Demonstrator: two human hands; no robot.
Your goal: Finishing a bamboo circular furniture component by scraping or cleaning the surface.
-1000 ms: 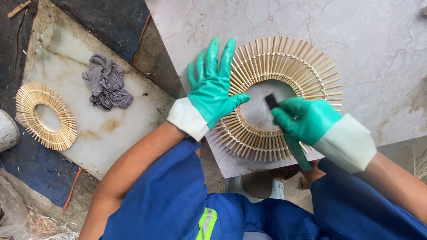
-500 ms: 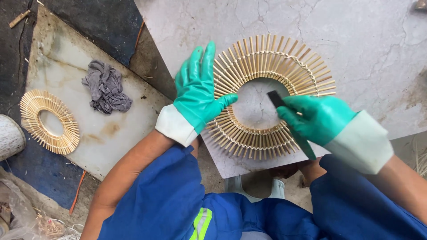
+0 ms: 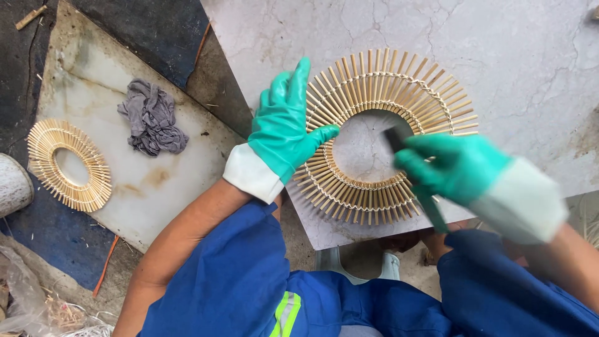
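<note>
A ring of pale bamboo sticks (image 3: pixel 380 84), bound with thread, lies flat on a grey marble slab (image 3: pixel 499 50). My left hand (image 3: pixel 284 128), in a green rubber glove, presses flat on the ring's left side. My right hand (image 3: pixel 458 165), also in a green glove and blurred, grips a dark paintbrush (image 3: pixel 396 138) whose bristle end rests on the ring's inner right edge. The brush's green handle sticks out below the fist.
A second, smaller bamboo ring (image 3: pixel 68 165) and a crumpled grey rag (image 3: pixel 151 118) lie on a stained slab (image 3: pixel 93 75) at left. A white rounded object (image 3: pixel 12 186) sits at the left edge. My blue-clad knees (image 3: pixel 237 281) are below the slab edge.
The view has shifted slightly. My right hand has moved the brush up and to the right along the ring's inner edge. My left hand stays pressed on the ring.
</note>
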